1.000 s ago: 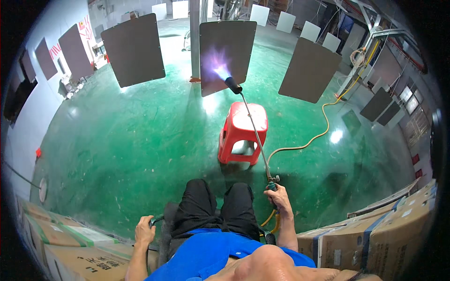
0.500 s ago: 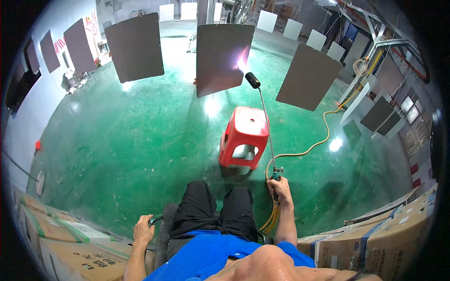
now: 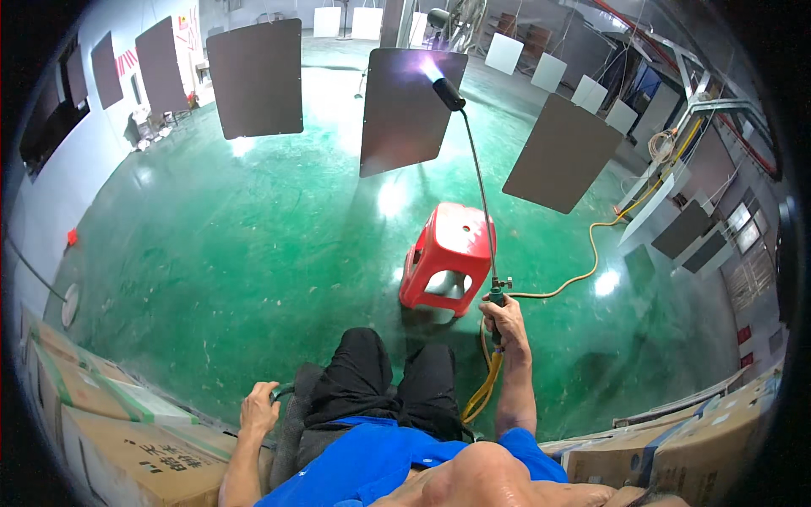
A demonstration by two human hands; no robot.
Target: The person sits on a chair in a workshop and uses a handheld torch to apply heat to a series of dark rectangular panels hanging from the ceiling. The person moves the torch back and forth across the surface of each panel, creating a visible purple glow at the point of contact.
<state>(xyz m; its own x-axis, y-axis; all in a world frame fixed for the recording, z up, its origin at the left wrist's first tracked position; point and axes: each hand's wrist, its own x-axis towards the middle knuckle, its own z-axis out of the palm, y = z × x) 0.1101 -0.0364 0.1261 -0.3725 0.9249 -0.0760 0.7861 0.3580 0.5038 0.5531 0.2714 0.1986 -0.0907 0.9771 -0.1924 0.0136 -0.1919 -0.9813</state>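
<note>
My right hand [image 3: 505, 323] is closed around the green grip of a long gas torch [image 3: 477, 165]. From the torch's black nozzle a violet flame [image 3: 432, 69] plays on the upper part of a hanging dark grey panel [image 3: 401, 127]. A yellow hose [image 3: 483, 393] runs down from the grip. Beside my seat, my left hand [image 3: 259, 409] curls over the end of a dark curved bar [image 3: 284, 392], which looks like a chair armrest; the fingers partly hide it. A red plastic stool [image 3: 463, 228] stands on the floor just left of the torch's tube.
More dark panels hang to the left [image 3: 256, 80] and right [image 3: 562, 152], with white panels [image 3: 504, 53] farther back. Cardboard boxes stand at the lower left [image 3: 144, 452] and lower right [image 3: 608, 465]. The hose continues across the green floor [image 3: 253, 253] toward a metal frame [image 3: 718, 106].
The torch nozzle has moved up and left across the panel, carrying the flame from its right edge onto its upper part. My view has shifted slightly; my left hand keeps its hold.
</note>
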